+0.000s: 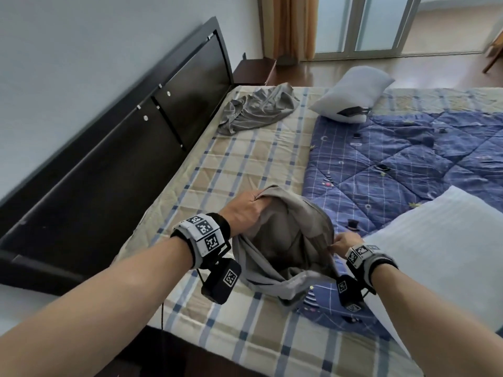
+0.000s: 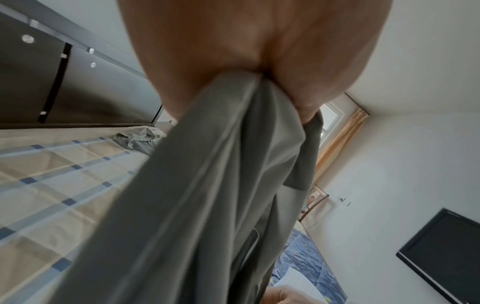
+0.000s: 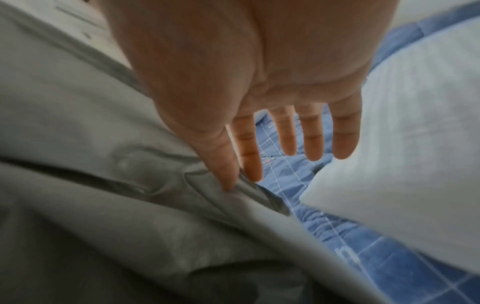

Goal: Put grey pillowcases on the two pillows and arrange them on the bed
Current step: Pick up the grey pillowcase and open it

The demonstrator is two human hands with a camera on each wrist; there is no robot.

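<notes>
We list a soft grey fabric pillowcase (image 1: 285,238), held up over the checked bed (image 1: 245,164) with its mouth spread open; a second grey pillowcase (image 1: 258,110), crumpled in a heap near the headboard; a bare white pillow (image 1: 441,257) lying just beside the open case; another bare white pillow (image 1: 353,93) at the bed's far edge.
</notes>
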